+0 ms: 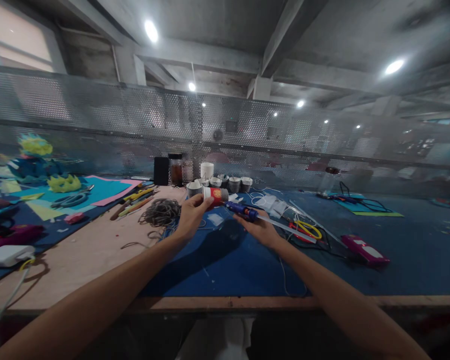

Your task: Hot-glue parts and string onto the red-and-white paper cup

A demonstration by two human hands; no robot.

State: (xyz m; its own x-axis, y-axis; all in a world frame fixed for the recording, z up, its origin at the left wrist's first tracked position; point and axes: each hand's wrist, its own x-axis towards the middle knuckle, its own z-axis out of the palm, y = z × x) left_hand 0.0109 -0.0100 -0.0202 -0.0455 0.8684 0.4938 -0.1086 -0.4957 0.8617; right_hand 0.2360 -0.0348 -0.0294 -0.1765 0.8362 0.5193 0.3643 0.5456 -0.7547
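My left hand (192, 212) is closed around a small red and white paper cup (218, 194), which lies on its side in the air with a grey band at its right end. In my right hand (260, 227) is a blue hot glue gun (243, 211), its nozzle pointing left, close to the cup. A long translucent glue stick (288, 229) sticks out of its back. Whether the nozzle touches the cup I cannot tell. Left of my left hand lies a tangled heap of grey cord (160, 212). Several grey-wrapped cups (234, 184) stand behind the held one.
Scissors (73, 197) and coloured paper (97, 186) lie at the left, beside several craft knives (135, 200). A lidded jar (176, 171) stands at the back. To the right are a yellow cable loop (309, 230) and a magenta device (365, 250). A perforated metal screen (225, 120) borders the table.
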